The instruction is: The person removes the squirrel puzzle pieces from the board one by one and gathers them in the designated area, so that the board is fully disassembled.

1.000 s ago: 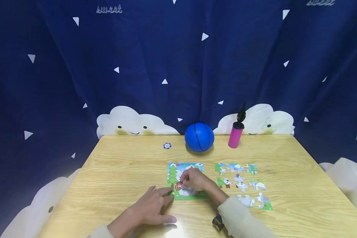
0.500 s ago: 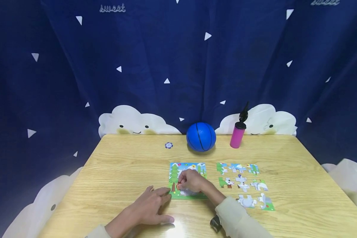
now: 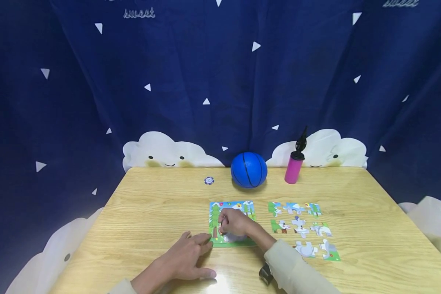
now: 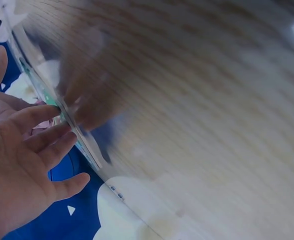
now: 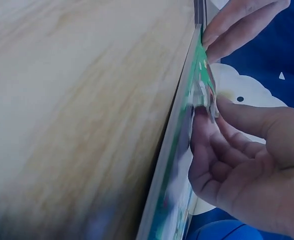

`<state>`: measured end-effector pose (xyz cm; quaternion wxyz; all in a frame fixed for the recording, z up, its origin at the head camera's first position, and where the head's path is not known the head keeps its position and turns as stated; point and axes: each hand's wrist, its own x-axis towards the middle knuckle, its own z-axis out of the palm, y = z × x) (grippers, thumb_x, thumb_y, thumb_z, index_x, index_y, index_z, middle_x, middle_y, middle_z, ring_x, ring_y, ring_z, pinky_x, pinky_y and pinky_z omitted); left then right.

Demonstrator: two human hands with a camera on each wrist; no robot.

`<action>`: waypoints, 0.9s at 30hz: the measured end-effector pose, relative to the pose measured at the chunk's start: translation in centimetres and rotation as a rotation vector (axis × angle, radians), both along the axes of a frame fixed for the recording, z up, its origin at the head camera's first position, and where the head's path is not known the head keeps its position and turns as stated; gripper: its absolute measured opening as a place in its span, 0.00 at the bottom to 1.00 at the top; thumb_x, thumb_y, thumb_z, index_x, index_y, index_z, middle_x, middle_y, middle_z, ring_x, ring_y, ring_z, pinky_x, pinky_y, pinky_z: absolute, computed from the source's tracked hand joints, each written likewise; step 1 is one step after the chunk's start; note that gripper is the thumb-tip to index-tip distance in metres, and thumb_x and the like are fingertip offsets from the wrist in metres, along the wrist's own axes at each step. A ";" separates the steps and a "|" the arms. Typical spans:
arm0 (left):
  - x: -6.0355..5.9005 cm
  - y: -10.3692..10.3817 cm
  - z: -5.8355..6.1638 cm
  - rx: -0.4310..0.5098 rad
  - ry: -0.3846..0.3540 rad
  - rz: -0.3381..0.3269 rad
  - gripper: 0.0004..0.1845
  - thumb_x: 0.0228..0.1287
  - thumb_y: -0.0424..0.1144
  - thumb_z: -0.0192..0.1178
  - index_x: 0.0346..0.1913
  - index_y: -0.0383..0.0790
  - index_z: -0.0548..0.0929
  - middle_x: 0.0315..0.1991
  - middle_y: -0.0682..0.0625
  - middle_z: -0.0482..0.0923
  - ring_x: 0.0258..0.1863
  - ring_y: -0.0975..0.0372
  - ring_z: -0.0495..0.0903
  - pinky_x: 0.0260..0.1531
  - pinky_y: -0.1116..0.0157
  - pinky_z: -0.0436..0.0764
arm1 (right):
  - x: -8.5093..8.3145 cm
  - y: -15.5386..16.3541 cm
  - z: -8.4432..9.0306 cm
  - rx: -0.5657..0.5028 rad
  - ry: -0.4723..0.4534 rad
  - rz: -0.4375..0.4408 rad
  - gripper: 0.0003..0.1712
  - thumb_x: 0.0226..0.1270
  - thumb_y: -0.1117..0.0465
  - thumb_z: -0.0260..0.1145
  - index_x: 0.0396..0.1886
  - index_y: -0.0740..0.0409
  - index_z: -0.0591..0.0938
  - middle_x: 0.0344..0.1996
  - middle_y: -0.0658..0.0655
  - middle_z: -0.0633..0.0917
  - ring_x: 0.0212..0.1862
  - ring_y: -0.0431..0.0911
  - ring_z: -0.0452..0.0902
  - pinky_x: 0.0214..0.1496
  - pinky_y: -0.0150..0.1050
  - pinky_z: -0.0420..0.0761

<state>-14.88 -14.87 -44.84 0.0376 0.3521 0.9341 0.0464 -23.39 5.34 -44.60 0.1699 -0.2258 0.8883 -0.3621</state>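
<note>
A picture puzzle board (image 3: 215,212) with trees, snow and grass lies flat on the table. Over its lower left part, my right hand (image 3: 239,223) pinches a thin puzzle piece (image 5: 211,102) between thumb and fingers. The right wrist view shows that piece tilted against the board's face, mostly hidden by the fingers. My left hand (image 3: 185,256) lies palm down with fingers spread, its fingertips touching the board's lower left edge. In the left wrist view, the fingers (image 4: 62,135) look relaxed and hold nothing.
Several loose puzzle pieces (image 3: 300,227) lie in rows right of the board. Farther back are a blue ball (image 3: 248,170), a pink pump (image 3: 293,170) with a black nozzle, and a blue-and-white chip (image 3: 209,180). A dark curtain (image 3: 191,61) hangs behind the table (image 3: 161,200).
My right hand has shifted slightly left over the board, and the piece in its fingers is now more hidden. My left hand stays at the board's edge. The head view has shifted a little.
</note>
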 end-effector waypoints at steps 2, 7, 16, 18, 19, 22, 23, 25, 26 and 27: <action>0.0 0.1 0.0 -0.004 0.008 -0.002 0.44 0.55 0.73 0.50 0.61 0.39 0.77 0.64 0.43 0.72 0.63 0.54 0.73 0.56 0.40 0.71 | 0.0 0.1 0.0 -0.007 0.009 -0.001 0.08 0.57 0.71 0.65 0.36 0.62 0.77 0.21 0.50 0.79 0.25 0.39 0.70 0.26 0.30 0.68; 0.1 0.2 0.0 -0.015 0.021 -0.001 0.44 0.55 0.74 0.50 0.60 0.40 0.77 0.64 0.44 0.72 0.63 0.55 0.72 0.57 0.41 0.71 | -0.1 0.6 0.1 -0.070 -0.031 -0.021 0.07 0.59 0.74 0.62 0.37 0.64 0.76 0.24 0.53 0.81 0.27 0.41 0.74 0.27 0.31 0.70; 0.0 0.4 0.0 -0.004 0.014 0.002 0.43 0.55 0.73 0.51 0.60 0.40 0.77 0.65 0.43 0.71 0.65 0.55 0.70 0.59 0.42 0.70 | -0.4 3.4 0.9 -0.113 -0.060 -0.013 0.07 0.60 0.75 0.59 0.38 0.64 0.75 0.24 0.55 0.82 0.25 0.43 0.73 0.23 0.31 0.67; 0.0 0.4 -0.1 -0.003 0.016 0.000 0.43 0.55 0.73 0.50 0.60 0.39 0.77 0.65 0.44 0.71 0.65 0.55 0.70 0.59 0.42 0.70 | -0.3 4.4 1.1 -0.118 -0.057 -0.004 0.07 0.60 0.75 0.59 0.38 0.64 0.75 0.24 0.57 0.82 0.24 0.41 0.71 0.23 0.31 0.66; 0.0 0.4 -0.1 -0.004 0.018 0.000 0.43 0.55 0.73 0.50 0.60 0.39 0.77 0.65 0.44 0.71 0.65 0.55 0.70 0.59 0.42 0.70 | -0.2 4.8 1.2 -0.123 -0.057 -0.001 0.08 0.60 0.75 0.58 0.38 0.64 0.74 0.24 0.57 0.82 0.23 0.41 0.71 0.23 0.31 0.66; 0.0 0.4 -0.1 -0.002 0.023 0.001 0.43 0.55 0.73 0.50 0.60 0.40 0.77 0.64 0.43 0.71 0.64 0.55 0.71 0.58 0.41 0.70 | 0.0 6.3 1.5 -0.131 -0.061 0.007 0.08 0.60 0.75 0.57 0.39 0.65 0.74 0.24 0.59 0.83 0.25 0.41 0.72 0.25 0.30 0.68; 0.0 0.4 -0.1 0.001 0.021 0.002 0.43 0.55 0.73 0.50 0.60 0.39 0.77 0.64 0.43 0.71 0.64 0.54 0.71 0.58 0.41 0.70 | 0.1 6.8 1.6 -0.137 -0.067 0.007 0.08 0.60 0.75 0.57 0.40 0.66 0.74 0.25 0.60 0.83 0.25 0.42 0.74 0.26 0.31 0.69; 0.0 0.3 -0.2 0.006 0.020 0.004 0.43 0.56 0.73 0.50 0.60 0.39 0.77 0.64 0.43 0.72 0.64 0.54 0.71 0.58 0.41 0.70 | 0.3 7.9 1.6 -0.152 -0.073 0.011 0.09 0.60 0.76 0.56 0.40 0.68 0.74 0.25 0.61 0.83 0.27 0.42 0.75 0.27 0.31 0.71; -0.1 0.3 -0.2 0.008 0.019 0.005 0.43 0.56 0.73 0.50 0.60 0.39 0.77 0.64 0.43 0.72 0.64 0.54 0.71 0.58 0.41 0.70 | 0.3 8.4 1.6 -0.158 -0.078 0.013 0.09 0.60 0.76 0.56 0.41 0.68 0.74 0.25 0.62 0.83 0.27 0.42 0.75 0.28 0.31 0.71; -0.1 0.3 -0.2 0.007 0.018 0.005 0.43 0.56 0.73 0.50 0.59 0.39 0.78 0.64 0.43 0.72 0.64 0.54 0.71 0.58 0.41 0.70 | 0.3 8.9 1.5 -0.165 -0.081 0.014 0.09 0.60 0.76 0.56 0.41 0.69 0.74 0.25 0.62 0.82 0.27 0.42 0.74 0.28 0.31 0.71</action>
